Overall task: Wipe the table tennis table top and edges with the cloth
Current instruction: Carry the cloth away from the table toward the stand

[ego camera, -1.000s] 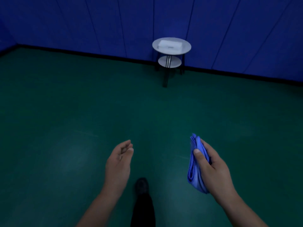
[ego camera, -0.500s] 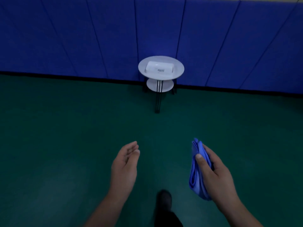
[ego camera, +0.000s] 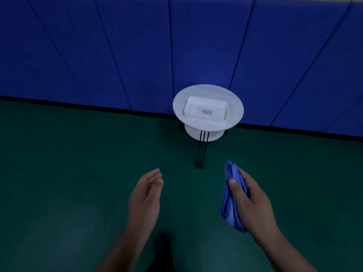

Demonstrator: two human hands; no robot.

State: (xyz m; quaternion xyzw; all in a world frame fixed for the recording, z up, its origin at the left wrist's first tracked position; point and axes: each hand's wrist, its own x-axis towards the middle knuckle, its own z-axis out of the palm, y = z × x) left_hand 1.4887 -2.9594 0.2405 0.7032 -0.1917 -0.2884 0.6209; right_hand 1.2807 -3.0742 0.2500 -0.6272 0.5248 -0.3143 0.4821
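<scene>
Presently right hand (ego camera: pixel 255 201) grips folded blue cloth (ego camera: pixel 229 205) | left hand (ego camera: pixel 145 195) relaxed, holding nothing | hands apart

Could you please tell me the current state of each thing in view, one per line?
Blue cloth: folded, gripped in the right hand.
Right hand: grip closed on the cloth.
Left hand: open, empty.
Round white side table: upright by the wall.
White box: flat on its top.
</scene>
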